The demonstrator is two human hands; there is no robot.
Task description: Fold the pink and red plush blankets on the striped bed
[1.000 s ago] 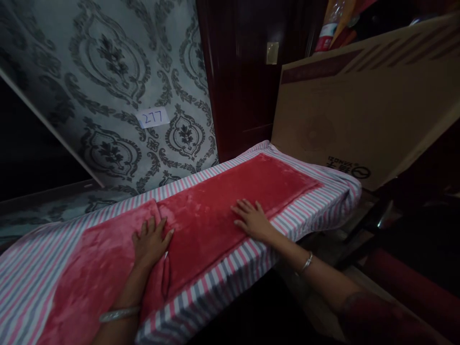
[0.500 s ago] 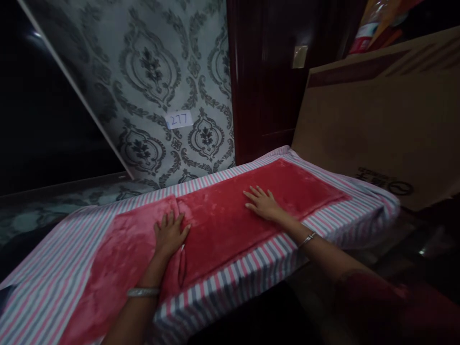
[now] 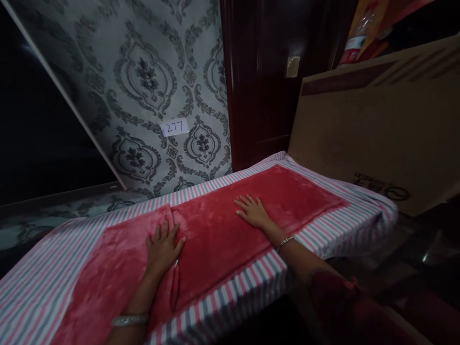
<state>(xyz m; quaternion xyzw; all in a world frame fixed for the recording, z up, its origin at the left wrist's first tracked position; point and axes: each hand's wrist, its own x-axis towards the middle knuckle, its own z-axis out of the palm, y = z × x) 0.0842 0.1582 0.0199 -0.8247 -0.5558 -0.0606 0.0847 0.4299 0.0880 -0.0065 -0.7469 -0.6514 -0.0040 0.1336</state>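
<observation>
A red cloth point(image 3: 219, 235) is spread on a striped sheet point(image 3: 64, 273), its long axis pointed toward the box point(image 3: 377, 129). Directly on it, well apart, the right hand point(image 3: 254, 212) is laid nearer the box and the left hand point(image 3: 161, 251) farther, by a raised edge point(image 3: 170, 213); both are splayed, nothing gripped.

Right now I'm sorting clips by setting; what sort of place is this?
Probably a room in a home: grey floral-patterned wallpaper, a glossy dark red panel, and a red plush cloth on pink, grey and white striped fabric.
</observation>
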